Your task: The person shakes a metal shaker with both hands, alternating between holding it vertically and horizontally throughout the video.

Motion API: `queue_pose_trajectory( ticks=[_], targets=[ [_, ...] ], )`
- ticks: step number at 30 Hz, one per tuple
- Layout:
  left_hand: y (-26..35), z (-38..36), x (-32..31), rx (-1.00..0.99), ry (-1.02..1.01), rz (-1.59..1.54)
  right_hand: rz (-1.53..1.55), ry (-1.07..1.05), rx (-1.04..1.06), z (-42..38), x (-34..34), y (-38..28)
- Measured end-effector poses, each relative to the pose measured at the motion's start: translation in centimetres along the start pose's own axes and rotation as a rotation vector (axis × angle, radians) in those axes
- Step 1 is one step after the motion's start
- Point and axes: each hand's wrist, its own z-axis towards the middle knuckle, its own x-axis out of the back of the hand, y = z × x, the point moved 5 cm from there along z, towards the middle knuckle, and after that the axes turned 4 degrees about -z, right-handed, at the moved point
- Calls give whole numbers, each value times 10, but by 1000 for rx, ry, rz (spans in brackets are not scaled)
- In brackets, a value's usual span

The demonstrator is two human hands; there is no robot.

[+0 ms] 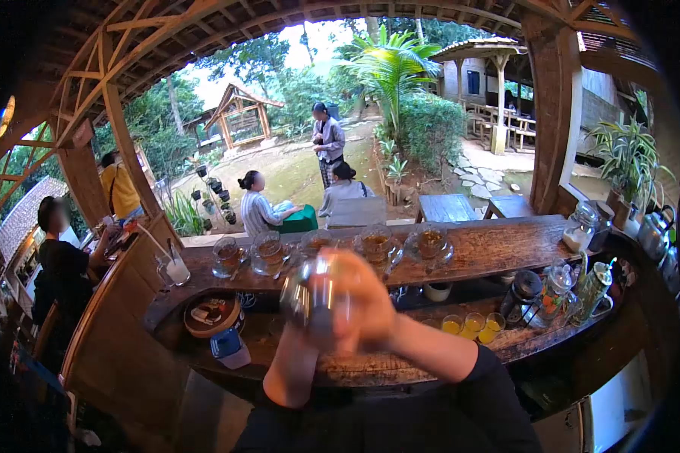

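Note:
A shiny metal cocktail shaker, smeared by motion, is held up in front of me at the middle of the bar. My right hand wraps round its right side and top. Below it, my left hand grips the lower part, though its fingers are mostly blurred and hidden. Behind the shaker, on the raised wooden counter, stands a row of several glass cups with brown drink and spoons beside them. Small glasses of yellow drink sit on the lower shelf to the right of my hands.
At left are a round wooden-lidded tub, a blue packet and a white-filled glass with a straw. Jars and a glass bottle crowd the right. Several people, one standing person included, are beyond the counter.

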Motion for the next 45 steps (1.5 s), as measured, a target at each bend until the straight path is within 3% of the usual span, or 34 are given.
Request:
queue_pose_trajectory(
  ticks=[1, 2, 3, 5, 7, 8, 9, 10, 11, 13, 14, 15, 17, 19, 20, 21, 22, 23, 24, 26, 27, 29, 31, 32, 33, 35, 37, 38, 39, 42, 45],
  targets=[
    [0, 6, -10, 33, -58, -29, -18, -43, 256, 2, 1, -30],
    [2, 17, -19, 297, -128, -409, -34, -86, 509, 0, 1, -57],
    [13, 19, -41, 131, -416, -375, -49, -130, 763, -6, 1, -73],
    [17, 19, -61, 21, -516, -353, -47, -98, 748, -8, 8, -68],
    [-10, 25, -21, 145, -146, -307, 25, 79, 745, -23, 3, -29],
    [-43, 21, 44, 71, 73, -258, 98, -223, 57, -13, 23, -13],
    [-72, 15, 96, -2, 290, -205, -17, -202, 7, -42, 22, 24],
    [-73, 9, 55, 73, 47, 31, -101, 73, 11, -34, 32, 23],
    [-80, 7, 55, 70, 42, 30, -48, 123, -156, -27, 44, 20],
    [-106, 11, 59, 228, 174, -618, -93, -56, 180, -21, 65, -7],
    [-62, 8, -53, -76, 238, 100, 131, -190, -114, -5, 75, -31],
    [-71, 29, -44, 210, -49, -196, 69, -71, 487, -6, 79, -55],
    [-68, 25, -102, 82, -266, -315, 57, 49, 856, -18, 92, -76],
    [-94, 27, -81, 107, -90, -272, 148, 15, 669, -28, 112, -61],
    [-125, 30, -36, 205, 26, -323, 294, -155, 66, -46, 124, -30],
    [-154, 22, -3, 305, 140, -372, 424, -183, -736, -92, 127, 24],
    [-173, 6, -13, 341, 96, -270, 155, -18, -609, -85, 141, 17],
    [-188, -3, -48, 414, 318, -290, -116, 143, -472, -75, 155, 5],
    [-202, -3, -56, 424, 286, -310, -130, 147, -472, -70, 168, -3],
    [-219, 13, -48, 394, 224, -260, -163, 82, -2, -47, 191, -42],
    [-223, 24, -34, 351, 207, -191, -163, 72, -4, -37, 203, -56],
    [-188, 30, -141, 186, -141, -320, -72, -146, 551, -31, 213, -105],
    [-198, 27, -164, 176, -117, -313, -41, 81, 805, -41, 221, -108],
    [-215, 27, -157, 255, 8, -259, 29, 81, 682, -48, 233, -102],
    [-235, 27, -142, 335, 133, -202, 38, -266, 6, -53, 257, -89],
    [-278, 13, -128, 557, 337, -131, -416, -48, 66, -67, 279, -70],
    [-300, 15, -145, 665, 282, -169, -340, 117, -162, -74, 311, -63],
    [-291, 21, -174, 605, 272, -165, -327, 105, 87, -59, 321, -86],
    [-285, 31, -188, 546, 213, -150, 304, 66, -626, -62, 328, -88],
    [-268, 39, -263, 321, -267, -224, 246, 91, -616, -76, 356, -106],
    [-318, 44, -254, 473, -128, -222, 173, 147, -603, -88, 377, -126]
  ],
)
